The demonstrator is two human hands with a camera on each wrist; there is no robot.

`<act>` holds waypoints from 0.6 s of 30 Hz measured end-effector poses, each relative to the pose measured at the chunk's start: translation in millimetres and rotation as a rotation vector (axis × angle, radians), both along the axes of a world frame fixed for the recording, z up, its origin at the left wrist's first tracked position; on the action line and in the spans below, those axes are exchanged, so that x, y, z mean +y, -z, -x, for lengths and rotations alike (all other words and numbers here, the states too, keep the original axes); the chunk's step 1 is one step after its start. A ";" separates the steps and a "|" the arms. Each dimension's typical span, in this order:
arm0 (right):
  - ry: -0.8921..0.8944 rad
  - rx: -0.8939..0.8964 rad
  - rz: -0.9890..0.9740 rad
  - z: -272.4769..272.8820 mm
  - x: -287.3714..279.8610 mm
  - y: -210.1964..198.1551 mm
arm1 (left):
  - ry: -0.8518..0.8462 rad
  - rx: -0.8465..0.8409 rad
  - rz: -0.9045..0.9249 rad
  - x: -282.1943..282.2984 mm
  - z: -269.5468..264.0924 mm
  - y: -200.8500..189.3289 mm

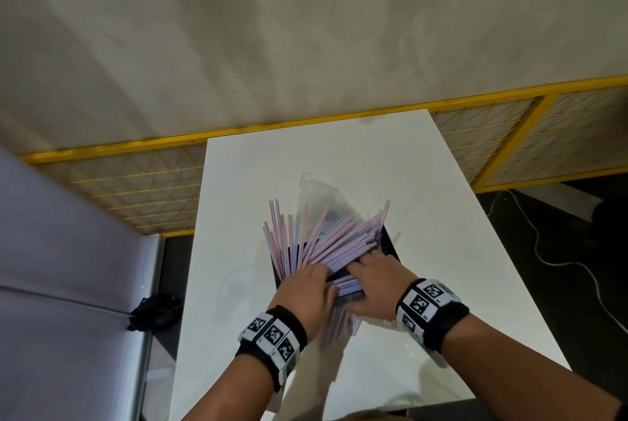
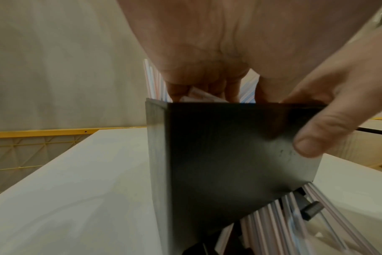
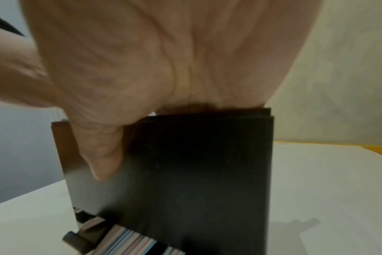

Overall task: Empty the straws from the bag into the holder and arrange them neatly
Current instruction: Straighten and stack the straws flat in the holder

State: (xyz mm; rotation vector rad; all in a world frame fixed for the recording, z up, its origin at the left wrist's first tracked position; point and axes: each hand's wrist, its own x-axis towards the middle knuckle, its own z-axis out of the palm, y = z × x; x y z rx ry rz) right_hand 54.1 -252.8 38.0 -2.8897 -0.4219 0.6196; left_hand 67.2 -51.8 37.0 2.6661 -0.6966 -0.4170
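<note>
A black square holder (image 1: 388,244) stands on the white table (image 1: 238,217), with pink and blue striped straws (image 1: 326,240) fanning out of it. My left hand (image 1: 306,288) and right hand (image 1: 373,274) meet at its near rim. In the left wrist view the left hand's (image 2: 207,82) fingers hook over the rim of the holder (image 2: 229,155) among straw ends, its thumb (image 2: 312,138) on the outer wall. The right hand (image 3: 164,86) does the same on the holder (image 3: 196,172), thumb (image 3: 103,155) outside. A clear bag (image 1: 316,193) lies behind. Several loose straws (image 1: 339,329) lie under the front.
A small black clip (image 2: 312,209) lies among the loose straws by the holder's base. A yellow mesh fence (image 1: 136,189) runs behind the table. A white cable (image 1: 560,261) trails on the dark floor at the right, and a black object (image 1: 154,313) lies at the left.
</note>
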 end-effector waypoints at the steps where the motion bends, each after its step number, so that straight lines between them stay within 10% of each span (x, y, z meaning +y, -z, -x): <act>1: 0.009 -0.003 -0.015 -1.6 1.2 0.1 | 0.036 0.009 -0.010 -2.7 0.2 -0.3; 18: 0.010 -0.046 -0.107 -6.6 2.1 -5.5 | -0.148 0.046 0.293 1.5 -10.9 0.6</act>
